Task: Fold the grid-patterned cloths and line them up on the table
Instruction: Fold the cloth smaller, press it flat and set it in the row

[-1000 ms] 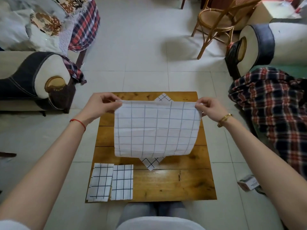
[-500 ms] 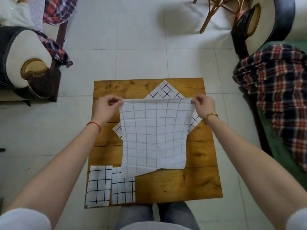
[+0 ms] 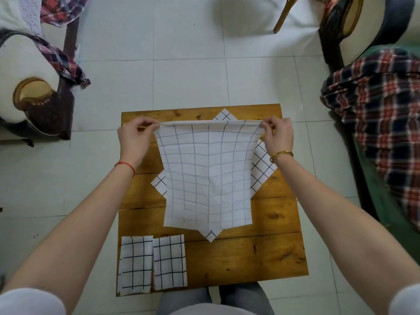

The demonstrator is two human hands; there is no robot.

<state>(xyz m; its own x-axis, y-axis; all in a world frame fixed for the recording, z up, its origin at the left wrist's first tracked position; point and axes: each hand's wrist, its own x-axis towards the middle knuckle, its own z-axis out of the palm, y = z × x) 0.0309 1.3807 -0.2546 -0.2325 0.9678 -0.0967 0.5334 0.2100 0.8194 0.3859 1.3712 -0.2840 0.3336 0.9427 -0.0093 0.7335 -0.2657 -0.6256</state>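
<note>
A white grid-patterned cloth (image 3: 208, 178) hangs above the wooden table (image 3: 250, 258), stretched between my hands. My left hand (image 3: 134, 137) pinches its top left corner and my right hand (image 3: 278, 136) pinches its top right corner. Its lower edge reaches the table's middle. Under it lies another grid cloth (image 3: 261, 169), spread flat and turned like a diamond, with only its corners showing. Two folded grid cloths (image 3: 136, 264) (image 3: 170, 261) lie side by side at the table's near left corner.
Armchairs flank the table: one at the far left (image 3: 34, 94), one at the right draped with a red plaid cloth (image 3: 381, 114). A rattan chair leg (image 3: 283, 17) shows at the top. My knees (image 3: 213, 298) sit at the table's near edge.
The camera has tilted down. The held cloth has come lower and now hangs longer over the flat cloth, with its bottom edge near the table's middle. Both hands keep their pinch.
</note>
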